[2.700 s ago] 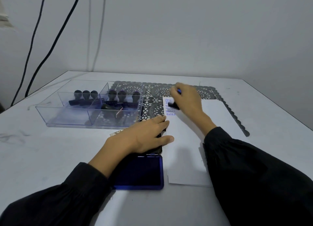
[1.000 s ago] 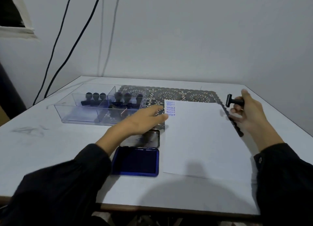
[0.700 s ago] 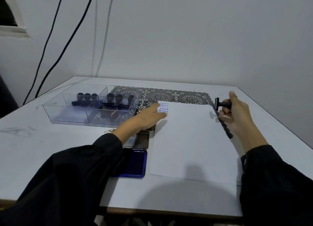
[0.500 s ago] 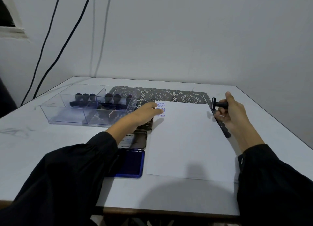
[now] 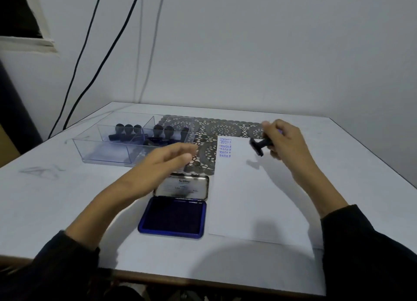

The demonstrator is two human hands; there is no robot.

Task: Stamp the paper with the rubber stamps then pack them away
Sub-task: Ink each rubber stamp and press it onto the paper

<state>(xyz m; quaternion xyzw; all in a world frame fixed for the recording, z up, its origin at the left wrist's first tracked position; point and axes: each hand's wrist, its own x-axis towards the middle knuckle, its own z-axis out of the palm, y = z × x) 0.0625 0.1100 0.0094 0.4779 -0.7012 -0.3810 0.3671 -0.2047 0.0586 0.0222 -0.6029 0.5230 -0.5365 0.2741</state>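
Shifted inward, the right hand (image 5: 287, 142) holds the stamp (image 5: 260, 145) over the paper (image 5: 255, 199).

Two arms enter from the near edge, and by them alone we see the person. Each wears a long, loose sleeve of plain matt black fabric: the left sleeve (image 5: 56, 262) fills the near left corner, the right sleeve (image 5: 370, 246) the near right. We note soft folds in both, drawn in at a gathered left cuff (image 5: 83, 242) and right cuff (image 5: 343, 212). Beyond them the forearms are bare, with more of the left showing. The left hand (image 5: 167, 160) and right hand (image 5: 286, 140) are bare too, fingertips blurred.
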